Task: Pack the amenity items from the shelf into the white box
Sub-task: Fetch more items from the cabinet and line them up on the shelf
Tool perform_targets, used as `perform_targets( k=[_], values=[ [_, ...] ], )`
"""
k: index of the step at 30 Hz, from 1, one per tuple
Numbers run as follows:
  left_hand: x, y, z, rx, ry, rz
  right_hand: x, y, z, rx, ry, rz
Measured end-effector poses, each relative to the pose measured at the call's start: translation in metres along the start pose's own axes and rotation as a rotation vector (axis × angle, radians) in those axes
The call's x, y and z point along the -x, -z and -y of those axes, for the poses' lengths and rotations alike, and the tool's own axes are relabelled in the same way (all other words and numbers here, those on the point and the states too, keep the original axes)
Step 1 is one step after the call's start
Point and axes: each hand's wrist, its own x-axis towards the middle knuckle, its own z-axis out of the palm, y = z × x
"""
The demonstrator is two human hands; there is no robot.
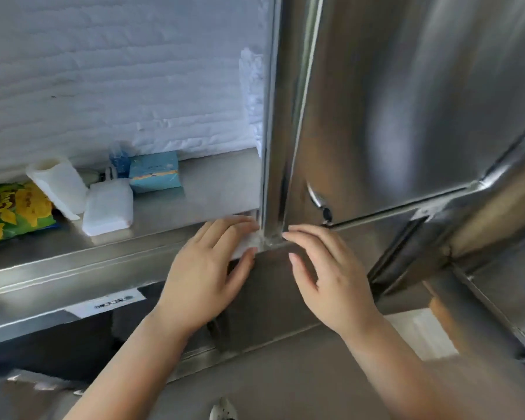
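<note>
- at the front lip of the steel shelf (194,189), hard against the upright post (273,177), the left grip (206,268) is lying over a small white packet (246,241). the fingers are running across its top and the thumb is coming up at its front edge, so this is looking like a light pinch and not a full hold.
- the right grip (325,277) is hovering spread and holding nothing, its straight fingertips reaching to the foot of the post, just beside the packet.
- the packet is appearing to hang partly over the shelf lip. a thin pinch on what is looking like a slick wrapper is risking a slip, and a dropped packet would be falling below the shelf.
- its far end is pressing up to the post, and i cannot tell whether it is wedged there. if it is, a straight tug could be snagging or creasing it.
- the remaining items are waiting further left on the shelf: a white tub (108,209), a white roll (58,186) leaning beside it, a blue box (155,172), a small blue packet (119,160) behind, and a snack bag (12,210) at the far edge.
- the roll is tilting already, so a careless reach past it could be tipping it onto the tub or off the lip.
- a white shape (419,331) low on the right may be the white box, but only a part is showing, so i cannot be sure. if it is, the left grip is facing a carry across the right arm, and a bump there could be shaking the packet loose.
</note>
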Motion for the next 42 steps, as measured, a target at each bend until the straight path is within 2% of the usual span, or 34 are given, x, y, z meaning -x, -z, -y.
perform_targets(
  k=[7,14,22,33,42],
  values=[
    [-0.021,-0.086,-0.179,0.182,-0.159,0.157,0.122,0.181,-0.066,0.207,-0.285,-0.099],
    [-0.045,-0.174,-0.363,0.250,-0.424,0.289,0.256,0.347,-0.108,0.455,-0.626,-0.188],
    [-0.075,-0.279,-0.536,0.350,-0.620,0.384,0.374,0.473,-0.152,0.631,-0.995,-0.312],
    [-0.168,-0.456,-0.769,0.346,-0.814,0.474,0.461,0.653,-0.324,0.818,-1.253,-0.337],
    [-0.228,-0.568,-0.944,0.371,-0.888,0.498,0.532,0.775,-0.434,0.857,-1.343,-0.410]
  ],
)
